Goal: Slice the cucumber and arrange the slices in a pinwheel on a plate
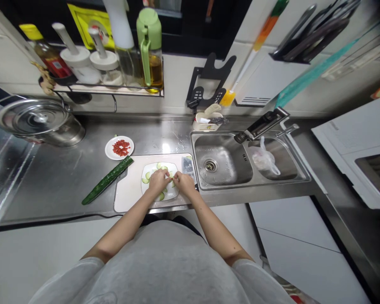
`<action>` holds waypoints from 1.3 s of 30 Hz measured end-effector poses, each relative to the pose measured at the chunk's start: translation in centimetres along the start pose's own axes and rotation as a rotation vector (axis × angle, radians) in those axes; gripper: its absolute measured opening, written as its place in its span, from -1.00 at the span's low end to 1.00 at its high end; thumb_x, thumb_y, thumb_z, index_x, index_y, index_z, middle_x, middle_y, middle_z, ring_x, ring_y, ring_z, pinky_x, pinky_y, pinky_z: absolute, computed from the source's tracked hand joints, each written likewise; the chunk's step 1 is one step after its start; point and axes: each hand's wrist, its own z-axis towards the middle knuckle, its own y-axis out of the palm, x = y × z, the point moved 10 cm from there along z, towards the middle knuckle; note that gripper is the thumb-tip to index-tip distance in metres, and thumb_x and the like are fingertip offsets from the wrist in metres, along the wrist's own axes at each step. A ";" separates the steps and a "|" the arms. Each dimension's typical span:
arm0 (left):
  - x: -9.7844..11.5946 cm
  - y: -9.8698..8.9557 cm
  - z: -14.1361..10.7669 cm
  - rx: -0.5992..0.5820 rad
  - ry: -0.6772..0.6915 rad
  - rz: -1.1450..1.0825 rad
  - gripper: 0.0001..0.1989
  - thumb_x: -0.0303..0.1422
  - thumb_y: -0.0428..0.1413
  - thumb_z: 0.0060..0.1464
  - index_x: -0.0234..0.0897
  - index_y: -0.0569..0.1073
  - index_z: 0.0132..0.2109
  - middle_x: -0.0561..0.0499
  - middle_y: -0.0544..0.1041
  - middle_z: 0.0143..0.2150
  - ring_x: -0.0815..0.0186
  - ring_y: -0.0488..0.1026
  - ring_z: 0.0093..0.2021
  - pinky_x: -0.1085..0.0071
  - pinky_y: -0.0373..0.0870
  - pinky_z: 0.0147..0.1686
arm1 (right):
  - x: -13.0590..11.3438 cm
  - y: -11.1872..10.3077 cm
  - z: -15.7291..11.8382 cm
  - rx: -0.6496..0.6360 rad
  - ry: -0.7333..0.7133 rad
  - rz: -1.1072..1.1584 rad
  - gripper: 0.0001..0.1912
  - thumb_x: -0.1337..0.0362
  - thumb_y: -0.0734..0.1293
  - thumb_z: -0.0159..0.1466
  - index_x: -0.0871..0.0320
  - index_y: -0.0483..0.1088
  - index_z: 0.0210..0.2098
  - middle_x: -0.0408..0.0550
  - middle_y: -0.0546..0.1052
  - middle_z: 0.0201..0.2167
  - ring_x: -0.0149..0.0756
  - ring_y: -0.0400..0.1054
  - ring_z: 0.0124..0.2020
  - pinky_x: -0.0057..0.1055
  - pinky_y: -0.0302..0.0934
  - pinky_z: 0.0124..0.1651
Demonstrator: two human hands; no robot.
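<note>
Over a white square plate (153,168), my left hand (158,181) and my right hand (183,183) meet with fingertips close together. Each is closed in a pinch; what lies between the fingers is too small to make out. Thin cucumber slices (145,180) are spread around the plate. The plate rests on a white cutting board (129,185). A knife (187,165) lies on the board's right side, partly hidden by my right hand. A long dark green cucumber (106,181) lies to the left, its cut end on the board. Behind it, a small white plate (108,150) holds red chopped pieces (121,147).
To the right is a double steel sink (223,158) with a black faucet (261,124) and a plastic bag (264,159). A lidded steel pot (61,131) stands at left. Above hangs a shelf (110,89) with an oil bottle (150,50) and seasoning jars.
</note>
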 end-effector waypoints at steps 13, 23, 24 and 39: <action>-0.2 0.4 0.2 0.009 0.013 0.028 -0.92 -0.32 0.13 0.05 -0.21 0.45 -0.29 -0.02 0.52 -0.24 0.21 0.41 -0.17 0.35 0.24 -0.20 | 0.0 0.3 0.5 -0.020 0.019 -0.019 -0.75 0.17 0.16 0.37 0.08 0.41 -0.09 0.01 0.57 -0.22 -0.22 0.42 -0.20 -0.43 0.04 -0.27; -0.4 -0.3 0.4 0.011 0.002 -0.020 -0.91 -0.31 0.15 0.02 -0.20 0.45 -0.30 -0.01 0.50 -0.29 0.19 0.41 -0.19 0.34 0.25 -0.22 | 0.1 -0.5 0.2 -0.005 0.013 0.004 -0.75 0.15 0.20 0.35 0.08 0.42 -0.09 -0.02 0.57 -0.25 -0.25 0.41 -0.21 -0.45 0.02 -0.28; -0.5 -0.5 0.4 0.015 -0.003 -0.026 -0.92 -0.32 0.15 0.02 -0.20 0.45 -0.30 0.00 0.50 -0.30 0.19 0.41 -0.19 0.34 0.24 -0.22 | 0.2 -0.7 0.2 -0.001 0.014 0.010 -0.75 0.14 0.20 0.35 0.08 0.42 -0.09 -0.02 0.57 -0.26 -0.25 0.40 -0.21 -0.45 0.03 -0.28; -1.1 -1.2 -0.8 0.009 -0.196 -0.734 -0.81 -0.22 0.18 -0.04 -0.27 0.45 -0.36 0.06 0.44 -0.47 0.38 0.36 -0.46 0.45 0.26 -0.43 | 0.6 -2.8 -0.3 0.104 0.041 0.099 -0.74 0.13 0.18 0.35 0.08 0.43 -0.13 -0.07 0.55 -0.33 -0.27 0.37 -0.29 -0.46 0.01 -0.32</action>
